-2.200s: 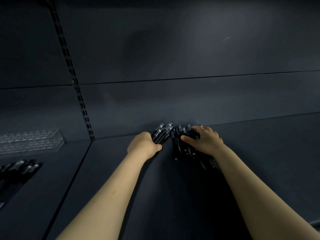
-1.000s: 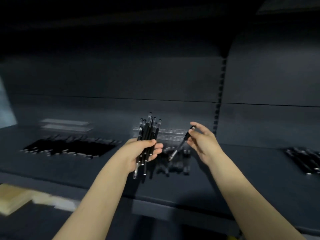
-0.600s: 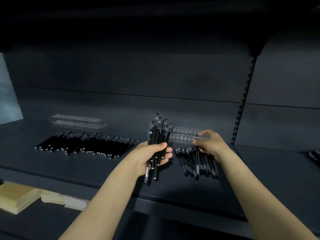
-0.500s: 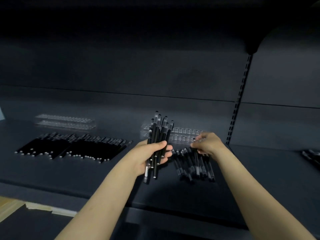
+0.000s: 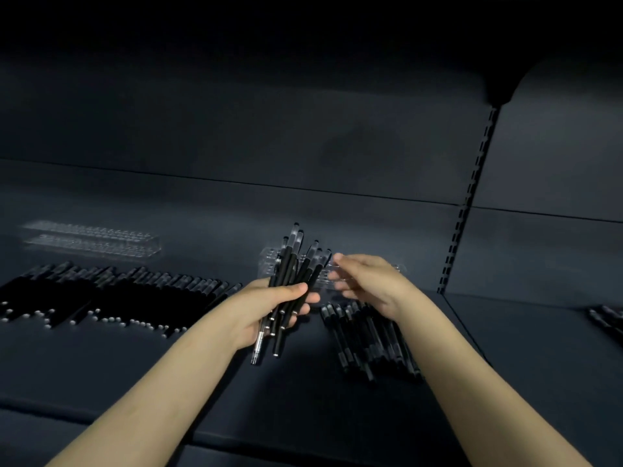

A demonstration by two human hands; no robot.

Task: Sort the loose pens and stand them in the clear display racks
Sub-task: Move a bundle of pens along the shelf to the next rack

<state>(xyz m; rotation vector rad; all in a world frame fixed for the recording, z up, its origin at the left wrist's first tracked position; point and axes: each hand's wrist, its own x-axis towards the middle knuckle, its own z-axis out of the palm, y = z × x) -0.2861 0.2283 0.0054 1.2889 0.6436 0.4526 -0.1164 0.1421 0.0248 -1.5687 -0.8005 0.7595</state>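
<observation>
My left hand (image 5: 269, 308) is closed around a bundle of black pens (image 5: 296, 264), held upright above the dark shelf (image 5: 202, 382). My right hand (image 5: 367, 281) hovers just right of the bundle's tips, fingers apart and blurred, holding nothing. A small row of loose black pens (image 5: 367, 338) lies flat on the shelf below my right hand. Behind both hands stands a clear display rack (image 5: 269, 264), mostly hidden by the bundle and my fingers.
A long row of black pens (image 5: 111, 294) lies on the shelf at the left. A second clear rack (image 5: 91, 237) stands behind it. A slotted upright (image 5: 462, 214) divides the shelf bays. More pens (image 5: 606, 318) lie at the far right edge.
My right hand let go of the pen it laid in the small row and rose toward the bundle's tips. The left hand kept hold of the bundle.
</observation>
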